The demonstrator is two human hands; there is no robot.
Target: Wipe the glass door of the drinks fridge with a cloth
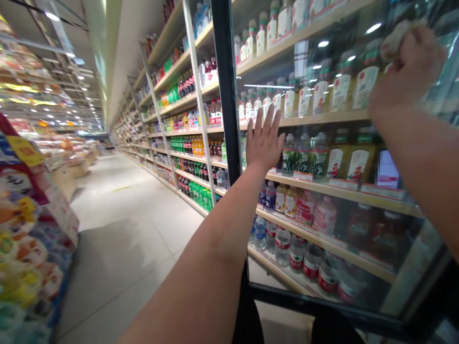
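Observation:
A glass door (pixel 308 267) with a black frame (pixel 229 95) stands in front of me, and rows of bottles show through it. Against the glass near the left frame edge rests my left hand (pixel 263 141), fingers spread and holding nothing. My right hand (pixel 418 67), blurred by motion, is high on the right side of the pane. Its fingers are closed round a pale crumpled cloth (pixel 392 42) at the glass. Behind the pane, bottles with white labels (pixel 321 91) line the upper shelves, and red-labelled water bottles (pixel 311 260) fill the lowest one.
Open shelves of drinks (pixel 186 143) run away to the left of the door. A tiled aisle floor (pixel 136 239) lies beside them. At the far left is a stacked display of colourful packages (pixel 28 248). My dark-clad legs (pixel 251 315) are below the door.

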